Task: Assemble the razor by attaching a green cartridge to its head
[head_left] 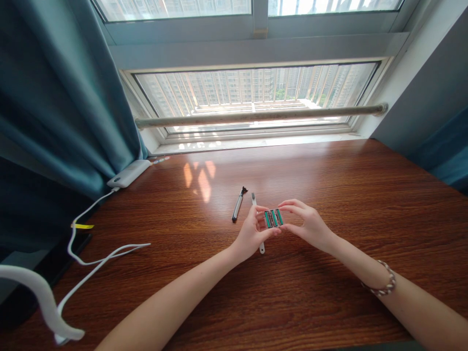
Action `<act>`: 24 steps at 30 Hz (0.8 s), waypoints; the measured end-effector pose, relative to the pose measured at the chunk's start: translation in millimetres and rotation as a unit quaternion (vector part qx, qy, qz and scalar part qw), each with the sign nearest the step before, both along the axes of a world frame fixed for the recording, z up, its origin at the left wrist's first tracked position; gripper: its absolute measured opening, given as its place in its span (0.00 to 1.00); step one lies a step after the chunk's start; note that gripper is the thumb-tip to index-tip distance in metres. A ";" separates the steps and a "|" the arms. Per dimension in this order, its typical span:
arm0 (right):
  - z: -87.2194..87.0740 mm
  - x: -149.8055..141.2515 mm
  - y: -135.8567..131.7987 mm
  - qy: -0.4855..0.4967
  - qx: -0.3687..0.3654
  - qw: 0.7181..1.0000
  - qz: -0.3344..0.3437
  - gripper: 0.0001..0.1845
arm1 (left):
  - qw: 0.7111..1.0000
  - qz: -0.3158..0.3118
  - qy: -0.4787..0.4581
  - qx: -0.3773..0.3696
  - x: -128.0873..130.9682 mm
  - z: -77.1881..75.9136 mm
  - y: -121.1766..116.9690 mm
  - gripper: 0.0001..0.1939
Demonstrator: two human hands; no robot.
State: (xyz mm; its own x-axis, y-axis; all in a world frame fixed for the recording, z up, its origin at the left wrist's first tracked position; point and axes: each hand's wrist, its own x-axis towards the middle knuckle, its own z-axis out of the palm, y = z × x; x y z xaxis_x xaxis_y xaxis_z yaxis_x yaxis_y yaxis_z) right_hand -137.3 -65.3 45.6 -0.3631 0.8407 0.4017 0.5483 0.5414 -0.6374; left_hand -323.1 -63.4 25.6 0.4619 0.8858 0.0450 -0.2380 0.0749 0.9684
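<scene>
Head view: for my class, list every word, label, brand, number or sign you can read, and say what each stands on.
None can be read.
Teal-striped pack: too small to tell any print.
Razor: no legible marking.
Toothbrush: no legible lettering.
White box by the curtain: a dark spot, too small to make out.

The person's left hand (252, 231) and right hand (310, 225) hold a green-striped case (274, 218) over a toothbrush (262, 248); a razor (238, 206) lies nearby, a white box (129, 173) near the table (351, 180)'s far left corner.
</scene>
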 end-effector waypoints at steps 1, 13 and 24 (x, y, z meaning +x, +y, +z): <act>-0.4 0.1 0.1 -0.002 0.003 1.000 0.005 0.18 | 1.000 0.001 0.007 0.004 -0.2 -0.6 0.2 0.23; 5.3 1.1 0.1 0.014 -0.016 1.000 0.015 0.16 | 0.998 0.013 0.048 0.043 2.0 -1.1 -1.1 0.22; 2.3 -5.3 -4.6 0.250 -0.267 0.930 0.038 0.15 | 0.983 0.049 0.136 0.109 -0.3 -9.5 -2.7 0.21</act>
